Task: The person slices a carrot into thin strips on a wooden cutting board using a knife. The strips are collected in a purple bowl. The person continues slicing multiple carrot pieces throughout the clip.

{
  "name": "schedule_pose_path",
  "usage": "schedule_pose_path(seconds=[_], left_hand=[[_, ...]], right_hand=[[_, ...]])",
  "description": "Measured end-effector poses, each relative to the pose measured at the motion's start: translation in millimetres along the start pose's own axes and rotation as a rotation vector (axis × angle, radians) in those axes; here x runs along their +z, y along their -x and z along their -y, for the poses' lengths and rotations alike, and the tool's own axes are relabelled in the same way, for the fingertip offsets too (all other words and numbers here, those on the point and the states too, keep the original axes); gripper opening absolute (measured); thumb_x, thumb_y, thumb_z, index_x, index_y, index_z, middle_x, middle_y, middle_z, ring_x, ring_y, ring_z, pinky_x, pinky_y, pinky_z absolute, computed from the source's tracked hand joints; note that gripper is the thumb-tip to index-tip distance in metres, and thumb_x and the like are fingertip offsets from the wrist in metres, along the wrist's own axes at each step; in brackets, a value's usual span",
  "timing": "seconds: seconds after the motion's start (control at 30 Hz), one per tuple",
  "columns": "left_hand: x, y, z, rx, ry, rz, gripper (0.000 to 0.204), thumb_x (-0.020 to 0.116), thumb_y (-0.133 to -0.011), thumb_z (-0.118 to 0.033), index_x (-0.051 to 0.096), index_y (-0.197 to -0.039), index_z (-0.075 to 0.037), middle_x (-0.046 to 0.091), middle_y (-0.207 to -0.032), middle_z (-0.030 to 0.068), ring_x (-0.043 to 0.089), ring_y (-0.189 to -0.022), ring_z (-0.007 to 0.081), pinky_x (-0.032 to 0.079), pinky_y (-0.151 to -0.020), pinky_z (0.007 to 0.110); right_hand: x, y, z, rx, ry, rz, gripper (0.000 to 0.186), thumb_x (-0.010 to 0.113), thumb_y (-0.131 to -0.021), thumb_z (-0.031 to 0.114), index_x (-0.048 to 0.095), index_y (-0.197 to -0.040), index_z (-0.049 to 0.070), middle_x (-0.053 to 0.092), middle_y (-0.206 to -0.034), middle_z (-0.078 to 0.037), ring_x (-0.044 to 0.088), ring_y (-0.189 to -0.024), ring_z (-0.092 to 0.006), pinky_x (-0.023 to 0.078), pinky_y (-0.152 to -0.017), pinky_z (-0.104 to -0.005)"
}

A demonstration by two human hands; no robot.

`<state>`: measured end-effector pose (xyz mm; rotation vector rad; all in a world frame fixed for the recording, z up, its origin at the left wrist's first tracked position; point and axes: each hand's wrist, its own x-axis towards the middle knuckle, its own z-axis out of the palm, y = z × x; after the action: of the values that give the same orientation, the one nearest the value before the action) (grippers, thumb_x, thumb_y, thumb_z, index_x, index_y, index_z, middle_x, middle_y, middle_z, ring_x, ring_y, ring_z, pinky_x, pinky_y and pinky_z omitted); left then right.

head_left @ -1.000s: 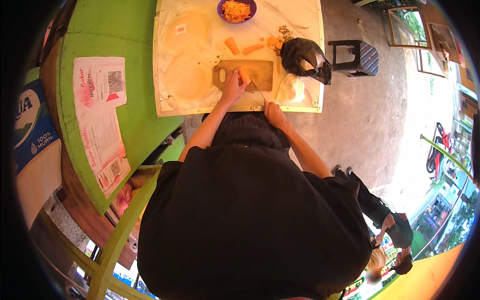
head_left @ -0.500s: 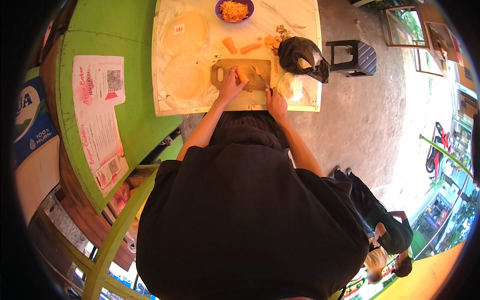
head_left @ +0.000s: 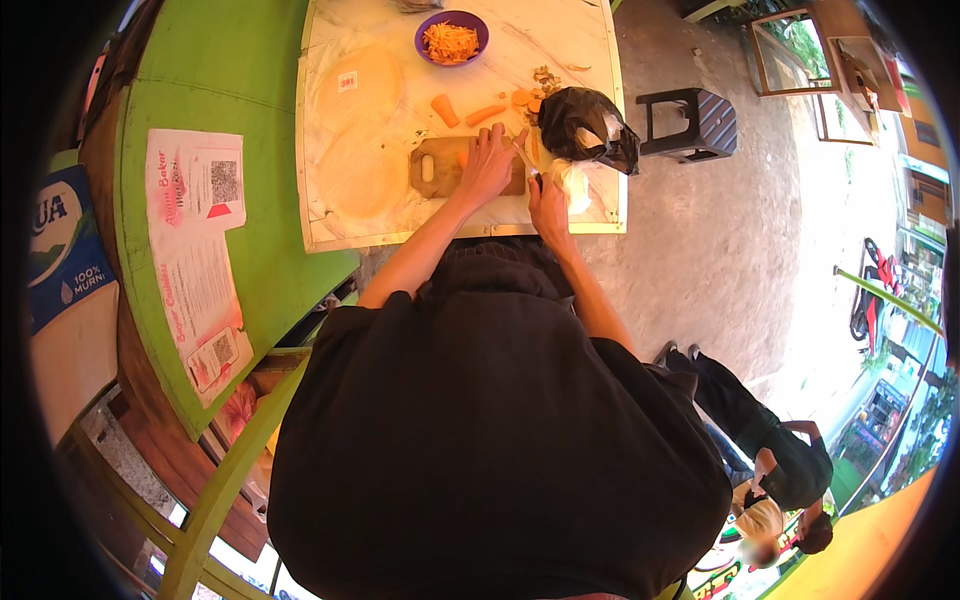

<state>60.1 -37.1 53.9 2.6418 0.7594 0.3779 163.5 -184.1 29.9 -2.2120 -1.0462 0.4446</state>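
Note:
A wooden cutting board [head_left: 430, 188] with a handle hole lies near the table's front edge. Over its right half reaches my left hand [head_left: 488, 160], fingers stretched toward the knife blade; whether they touch it I cannot tell. My right hand [head_left: 549, 205] is closed around the handle of a knife [head_left: 521, 155], its blade pointing up and left over the board's right end. A piece of carrot [head_left: 462, 158] shows on the board, partly hidden by my left hand. Beyond the board lie two more carrot pieces, a thick one [head_left: 444, 110] and a thinner one [head_left: 485, 115].
A purple bowl [head_left: 483, 40] of shredded carrot stands farther back. Peelings [head_left: 545, 78] and carrot slices lie near a black plastic bag [head_left: 572, 125], with a pale bundle [head_left: 575, 188] below it. Round pale sheets [head_left: 350, 190] lie at left. A stool [head_left: 705, 122] stands right.
My left hand has let go of the carrot piece and moved right and forward toward the blade. The carrot piece now lies on the board. The view has shifted slightly.

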Motion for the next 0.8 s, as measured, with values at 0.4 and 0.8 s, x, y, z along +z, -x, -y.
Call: schedule_pose_path(seconds=[0.4,0.8], left_hand=[[16.0,45.0,55.4,-0.266,0.225,-0.032,0.066,0.062,-0.093,-0.009,0.04,-0.156,-0.007,0.048,-0.126,0.0182,0.048,-0.119,0.0361,0.041,-0.099,0.049],[17.4,77.3,55.6,-0.259,0.329,-0.117,0.072,0.079,-0.087,-0.027,0.047,-0.147,-0.001,0.051,-0.137,0.0211,0.051,-0.127,0.0399,0.043,-0.107,0.048]], right_hand=[[5.7,17.1,-32.5,0.103,-0.052,0.206,0.037,0.062,-0.101,0.029,0.068,-0.095,-0.007,0.065,-0.082,-0.036,0.066,-0.082,-0.0534,0.051,-0.071,-0.0561],[12.8,18.6,-22.5,0.164,-0.166,0.284,0.034,0.059,-0.104,0.027,0.065,-0.11,-0.005,0.069,-0.08,-0.026,0.068,-0.078,-0.0414,0.051,-0.072,-0.0458]])
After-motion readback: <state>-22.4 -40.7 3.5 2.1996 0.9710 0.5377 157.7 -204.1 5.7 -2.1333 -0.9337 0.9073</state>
